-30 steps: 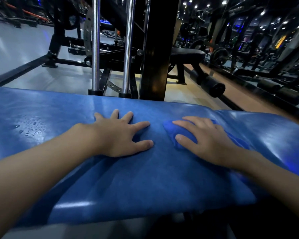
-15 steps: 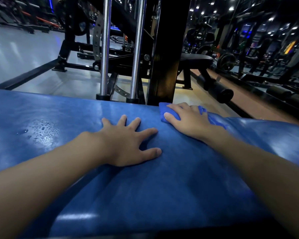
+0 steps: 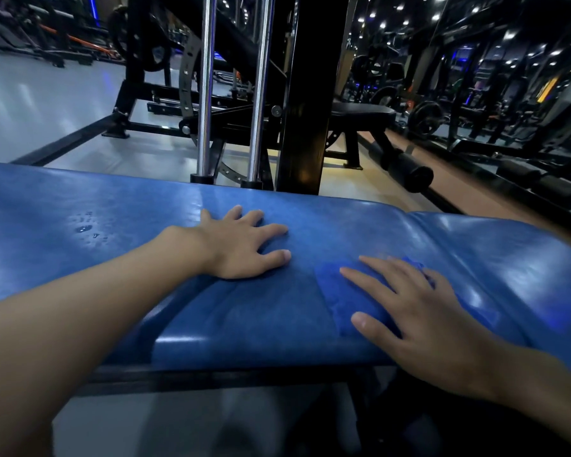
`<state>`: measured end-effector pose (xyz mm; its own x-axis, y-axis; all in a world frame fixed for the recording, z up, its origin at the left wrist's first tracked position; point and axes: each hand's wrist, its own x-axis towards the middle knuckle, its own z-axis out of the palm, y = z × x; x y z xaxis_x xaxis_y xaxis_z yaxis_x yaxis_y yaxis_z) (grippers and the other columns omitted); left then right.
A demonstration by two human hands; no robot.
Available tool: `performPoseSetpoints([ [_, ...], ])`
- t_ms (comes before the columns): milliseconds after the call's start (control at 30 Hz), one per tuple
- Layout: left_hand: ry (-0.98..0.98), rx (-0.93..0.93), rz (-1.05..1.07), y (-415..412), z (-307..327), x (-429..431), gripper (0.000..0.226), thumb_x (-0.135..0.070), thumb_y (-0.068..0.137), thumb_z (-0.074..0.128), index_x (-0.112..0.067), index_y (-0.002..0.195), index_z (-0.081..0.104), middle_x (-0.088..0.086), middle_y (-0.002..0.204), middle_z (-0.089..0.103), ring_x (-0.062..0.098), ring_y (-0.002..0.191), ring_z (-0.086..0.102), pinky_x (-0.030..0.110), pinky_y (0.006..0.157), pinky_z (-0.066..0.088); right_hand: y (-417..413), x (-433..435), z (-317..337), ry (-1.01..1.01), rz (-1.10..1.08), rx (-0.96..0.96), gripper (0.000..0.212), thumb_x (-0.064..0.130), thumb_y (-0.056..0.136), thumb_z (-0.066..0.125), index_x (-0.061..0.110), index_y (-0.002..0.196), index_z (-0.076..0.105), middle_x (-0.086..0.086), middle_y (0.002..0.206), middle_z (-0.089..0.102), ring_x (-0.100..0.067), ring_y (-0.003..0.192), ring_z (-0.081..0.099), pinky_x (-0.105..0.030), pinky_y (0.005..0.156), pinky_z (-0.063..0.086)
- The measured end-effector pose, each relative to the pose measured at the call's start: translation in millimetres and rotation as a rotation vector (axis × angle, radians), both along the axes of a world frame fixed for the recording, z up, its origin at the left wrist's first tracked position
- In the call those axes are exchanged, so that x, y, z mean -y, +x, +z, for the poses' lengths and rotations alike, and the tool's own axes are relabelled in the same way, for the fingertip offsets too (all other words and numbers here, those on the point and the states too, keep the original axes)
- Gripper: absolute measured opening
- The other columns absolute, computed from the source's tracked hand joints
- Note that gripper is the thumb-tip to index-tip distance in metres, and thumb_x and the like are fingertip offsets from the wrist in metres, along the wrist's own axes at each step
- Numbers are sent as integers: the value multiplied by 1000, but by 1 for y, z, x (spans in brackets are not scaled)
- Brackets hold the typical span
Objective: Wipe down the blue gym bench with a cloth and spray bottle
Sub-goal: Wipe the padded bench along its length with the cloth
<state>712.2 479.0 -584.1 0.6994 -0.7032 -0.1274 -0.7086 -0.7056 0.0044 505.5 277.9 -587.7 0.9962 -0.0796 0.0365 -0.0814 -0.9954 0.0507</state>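
- Now, at far left, your blue bench [image 3: 80,199] is running out of frame, droplets [image 3: 84,227] beading on top.
- Your left hand [image 3: 241,245] is pressing flat on the pad, fingers spread, gripping nothing.
- Your right hand [image 3: 419,318] is lying flat, fingers straight, on the blue cloth [image 3: 337,291] near the front edge, hiding most of it.
- Bare pad is stretching right beyond the seam [image 3: 409,216].

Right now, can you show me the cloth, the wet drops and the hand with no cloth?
blue cloth [image 3: 337,295], head view, bare part between finger and thumb.
spray droplets [image 3: 83,228], head view, the biggest drop.
left hand [image 3: 239,248], head view, back of the hand.
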Motion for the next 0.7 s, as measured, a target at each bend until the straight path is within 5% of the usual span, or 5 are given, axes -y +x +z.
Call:
performPoseSetpoints([
  [267, 59, -15, 22, 15, -6, -19, 75, -88, 75, 2, -62, 145, 1, -7, 161, 12, 28, 149, 11, 68, 108, 21, 61, 11, -4, 89, -7, 55, 68, 77, 79, 9, 56, 142, 24, 26, 150, 26, -5, 137, 22, -48, 113, 22],
  [700, 64, 49, 15, 20, -12, -15, 79, -86, 67, -6, -61, 142, -3, -6, 158, 14, 31, 148, 10, 67, 105, 23, 247, 30, -4, 157, -151, 69, 49, 68, 90, 22, 55, 137, 31, 9, 149, 35, -31, 135, 29, -61, 101, 22],
])
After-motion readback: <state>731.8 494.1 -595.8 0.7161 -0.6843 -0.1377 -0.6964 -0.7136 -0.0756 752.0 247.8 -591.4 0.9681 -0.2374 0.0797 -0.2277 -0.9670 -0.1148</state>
